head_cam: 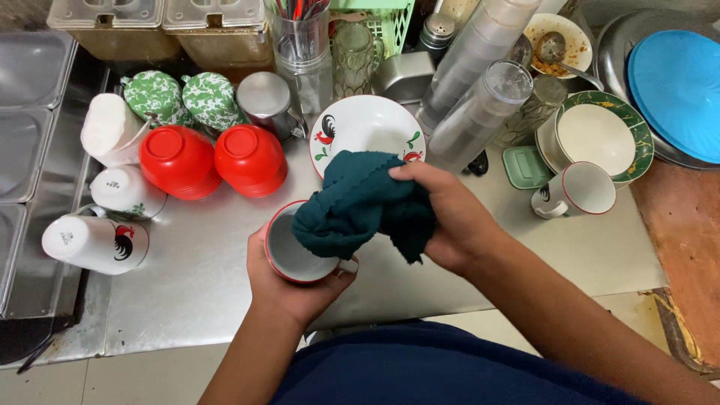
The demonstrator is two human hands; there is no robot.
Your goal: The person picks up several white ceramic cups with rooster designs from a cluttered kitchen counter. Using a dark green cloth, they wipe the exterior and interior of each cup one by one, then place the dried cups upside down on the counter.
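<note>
Mug (289, 251): white with a red rim, lying tilted over the steel worktop (195, 277), mouth facing up.
Left hand (289, 289): gripping the mug from below.
Right hand (450, 217): clutching a dark green cloth (360, 206), pressing it at the mug's rim.
</note>
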